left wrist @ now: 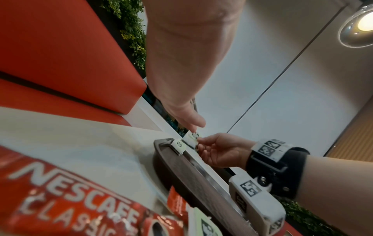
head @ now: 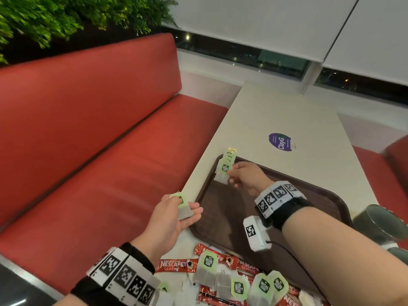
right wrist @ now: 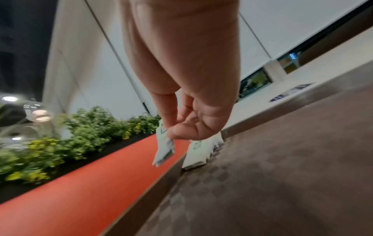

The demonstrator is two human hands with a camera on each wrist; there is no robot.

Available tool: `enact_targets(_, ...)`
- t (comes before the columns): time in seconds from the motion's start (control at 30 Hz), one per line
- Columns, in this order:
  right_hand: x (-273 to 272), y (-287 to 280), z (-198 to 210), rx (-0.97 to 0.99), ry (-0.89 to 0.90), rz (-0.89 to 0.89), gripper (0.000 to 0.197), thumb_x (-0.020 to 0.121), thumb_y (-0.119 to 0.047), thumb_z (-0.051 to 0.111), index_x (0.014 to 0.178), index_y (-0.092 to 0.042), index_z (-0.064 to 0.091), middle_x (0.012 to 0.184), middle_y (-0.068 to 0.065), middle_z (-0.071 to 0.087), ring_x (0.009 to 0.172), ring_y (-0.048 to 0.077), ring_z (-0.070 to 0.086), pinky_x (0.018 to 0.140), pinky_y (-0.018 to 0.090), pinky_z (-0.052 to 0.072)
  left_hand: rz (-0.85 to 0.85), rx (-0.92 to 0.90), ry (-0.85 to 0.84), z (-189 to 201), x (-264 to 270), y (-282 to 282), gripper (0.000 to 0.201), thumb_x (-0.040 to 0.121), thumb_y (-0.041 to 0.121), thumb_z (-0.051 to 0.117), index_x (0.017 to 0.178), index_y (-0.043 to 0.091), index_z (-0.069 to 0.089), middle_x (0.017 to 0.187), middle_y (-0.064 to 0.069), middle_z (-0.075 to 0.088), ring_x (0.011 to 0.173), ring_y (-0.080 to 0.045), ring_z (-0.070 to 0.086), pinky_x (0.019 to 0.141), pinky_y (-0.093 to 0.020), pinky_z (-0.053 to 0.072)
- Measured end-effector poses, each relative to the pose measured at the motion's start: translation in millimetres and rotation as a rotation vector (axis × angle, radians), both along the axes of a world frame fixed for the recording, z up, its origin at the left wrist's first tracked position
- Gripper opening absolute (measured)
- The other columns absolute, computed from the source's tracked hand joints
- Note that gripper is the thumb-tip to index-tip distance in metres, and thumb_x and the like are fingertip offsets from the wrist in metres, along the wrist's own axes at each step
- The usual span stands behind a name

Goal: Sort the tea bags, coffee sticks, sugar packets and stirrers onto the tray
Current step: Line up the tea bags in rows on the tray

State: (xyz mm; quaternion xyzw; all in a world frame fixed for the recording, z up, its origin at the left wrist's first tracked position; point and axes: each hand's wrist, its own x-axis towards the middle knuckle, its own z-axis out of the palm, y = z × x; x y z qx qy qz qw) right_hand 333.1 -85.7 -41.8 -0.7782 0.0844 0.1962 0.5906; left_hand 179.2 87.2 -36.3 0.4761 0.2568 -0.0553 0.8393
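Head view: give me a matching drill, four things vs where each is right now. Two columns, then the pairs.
Things:
1. left hand
2. right hand
3. coffee sticks
4. sticker

Places:
A. loose pile on the table, near the tray's close edge
B. on the bare tabletop beyond the tray
C. over the tray's far left corner, pinching a tea bag at the row of bags
D. off the table's left edge, over the red bench, holding a tea bag

Pairs: 1-D, 2-C, 3-A, 4-B
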Motion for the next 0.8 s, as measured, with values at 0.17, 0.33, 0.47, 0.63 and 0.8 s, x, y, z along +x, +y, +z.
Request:
enact_targets(0.17,33.5,14.4,-23.1,-0.083,0.097,-0.114,0.015,0.091,0.002,0.055,0.104,-0.004,0.054,0.074,0.012,0.059,0.055,0.014,0.054,0.041,0.02,0.046,-0.039,0.059,0.009,-6.3,-4.9,11.9,0.02,0.102,0.01,0.037,0.12,0.007,0.043,0.109,-0.026,0.063,0.094,-0.032,0.068,0.077,-0.036,0.057)
enact_targets(0.33,47.5,26.6,-31.7,-0.188,0.18,-0.125,0.019,0.094,-0.001,0.052,0.113,-0.005,0.051,0.07,0.012,0.056,0.055,0.016,0.055,0.045,0.023,0.049,-0.043,0.097,0.017,-9.4,-8.2,20.7,0.011,0.101,0.01,0.041,0.105,0.011,0.051,0.113,-0.022,0.058,0.094,-0.028,0.068,0.077,-0.033,0.057)
enact_targets(0.47,50.7,26.0,-31.8,-0.218,0.202,-0.162,0.013,0.094,0.001,0.052,0.102,-0.007,0.047,0.071,0.013,0.056,0.058,0.017,0.055,0.05,0.025,0.051,-0.035,0.098,0.033,-10.6,-8.4,22.7,0.012,0.101,0.013,0.043,0.109,0.012,0.052,0.112,-0.02,0.059,0.095,-0.029,0.067,0.082,-0.036,0.057)
enact_targets(0.63,30.0,17.2,-20.9,-0.461,-0.167,-0.096,0.007,0.087,-0.009,0.06,0.091,-0.005,0.063,0.072,0.007,0.063,0.071,0.021,0.062,0.075,0.036,0.055,-0.075,0.135,0.024,-9.9,-5.6,20.7,0.018,0.102,0.018,0.041,0.114,0.011,0.053,0.113,-0.015,0.06,0.097,-0.026,0.067,0.082,-0.035,0.057)
enact_targets(0.8,-43.4,19.0,12.7,-0.196,-0.238,0.404,0.004,0.083,-0.022,0.071,0.08,-0.019,0.071,0.067,-0.008,0.065,0.063,0.006,0.058,0.06,0.018,0.045,-0.094,0.163,-0.003,-5.0,-1.2,9.7,0.017,0.102,0.019,0.04,0.113,0.014,0.052,0.113,-0.013,0.059,0.097,-0.023,0.067,0.084,-0.033,0.056)
